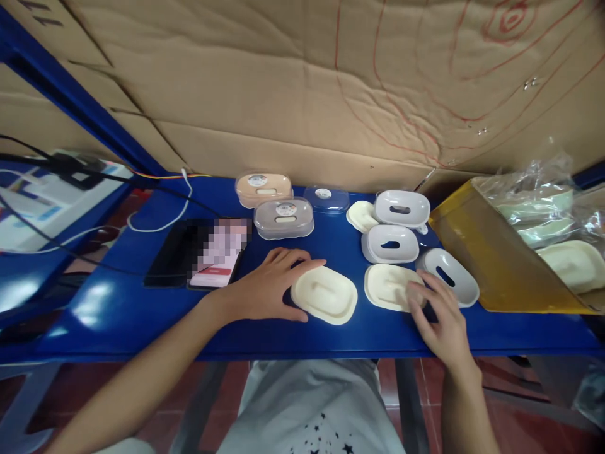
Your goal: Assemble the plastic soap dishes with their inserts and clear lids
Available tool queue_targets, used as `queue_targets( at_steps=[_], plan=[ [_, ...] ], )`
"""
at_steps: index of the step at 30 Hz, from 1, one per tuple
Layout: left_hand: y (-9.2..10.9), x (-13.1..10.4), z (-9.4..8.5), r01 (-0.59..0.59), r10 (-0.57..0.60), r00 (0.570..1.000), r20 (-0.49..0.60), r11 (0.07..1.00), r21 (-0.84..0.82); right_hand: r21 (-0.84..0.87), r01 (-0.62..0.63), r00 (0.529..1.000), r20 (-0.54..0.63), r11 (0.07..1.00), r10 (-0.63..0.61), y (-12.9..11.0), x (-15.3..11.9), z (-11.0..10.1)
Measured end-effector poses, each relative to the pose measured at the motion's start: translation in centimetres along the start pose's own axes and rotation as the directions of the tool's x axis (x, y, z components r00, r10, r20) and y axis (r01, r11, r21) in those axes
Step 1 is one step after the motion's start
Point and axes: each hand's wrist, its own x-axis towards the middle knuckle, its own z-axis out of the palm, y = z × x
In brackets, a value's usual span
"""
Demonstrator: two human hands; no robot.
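Note:
My left hand (270, 284) is open on the blue table, its thumb and fingers spread around the left end of a cream oval plastic piece (326, 294). That piece lies flat, with a raised rim and a shallow ridge in the middle. My right hand (442, 318) has its fingers apart, and their tips touch the right end of a second cream piece (387, 287). Just behind it sits a white oval shell with a slot (390, 244). Another white shell (401, 208) is farther back, partly over a cream piece (362, 216). A third white shell (456, 277) leans beside my right hand.
Two lidded boxes, one peach (265, 191) and one grey (283, 219), stand at the back near a clear lid (326, 198). Left lies a phone (212, 275) with cables (161, 230). At right, a yellow-edged bin (472, 252) holds bagged pieces (543, 214). Cardboard (236, 94) walls the back.

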Motion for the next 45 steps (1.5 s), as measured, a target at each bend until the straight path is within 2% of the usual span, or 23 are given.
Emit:
queue_targets(
  at_steps=[3,6,9,12,16,20,24,26,29,34,38,45],
  plan=[
    [0.0,0.0,0.3,-0.064,0.064,0.998,-0.02,0.998,-0.012,-0.041,-0.024,0.991,0.133,0.999,0.029,1.9,2.8,-1.2],
    [-0.1,0.2,0.5,-0.095,0.095,0.995,-0.033,0.995,-0.015,-0.106,-0.012,0.953,0.298,0.994,0.043,3.7,7.1,-1.9],
    [-0.4,0.4,0.5,-0.037,0.038,0.998,-0.058,0.999,0.017,-0.069,0.01,0.879,0.476,0.998,0.024,5.3,10.8,-2.1],
    [-0.6,0.6,0.5,0.032,-0.023,0.992,-0.123,0.997,0.067,0.026,0.01,0.824,0.566,1.0,-0.023,6.2,12.5,-1.5],
    [-0.4,0.7,0.7,0.067,-0.051,0.985,-0.164,0.994,0.09,0.051,0.035,0.835,0.547,0.998,-0.058,6.3,12.3,-0.4],
    [0.2,0.6,0.9,0.038,-0.033,0.991,-0.128,0.998,0.039,-0.007,0.065,0.858,0.512,0.998,-0.053,5.7,11.4,0.8],
    [0.6,0.6,0.7,0.026,-0.025,0.994,-0.102,1.0,0.008,-0.033,0.116,0.926,0.365,0.993,-0.096,4.1,11.0,1.9],
    [0.6,0.6,0.7,0.028,-0.027,0.994,-0.102,1.0,0.008,0.001,0.139,0.937,0.323,0.99,-0.132,2.8,10.9,2.3],
    [0.4,0.7,0.8,0.022,-0.021,0.993,-0.114,1.0,0.01,0.125,0.149,0.919,0.35,0.981,-0.184,0.5,10.6,2.7],
    [0.0,0.8,1.0,0.007,-0.007,0.989,-0.148,1.0,0.002,0.277,0.135,0.84,0.478,0.951,-0.258,-2.5,10.1,3.5],
    [-0.2,0.8,0.9,-0.001,0.001,0.987,-0.16,1.0,-0.002,0.285,0.208,0.807,0.491,0.936,-0.329,-3.5,10.2,4.1],
    [-0.6,0.6,0.9,-0.027,0.028,0.989,-0.143,1.0,0.011,0.274,0.324,0.787,0.453,0.905,-0.419,-4.0,10.3,5.1]
  ],
)
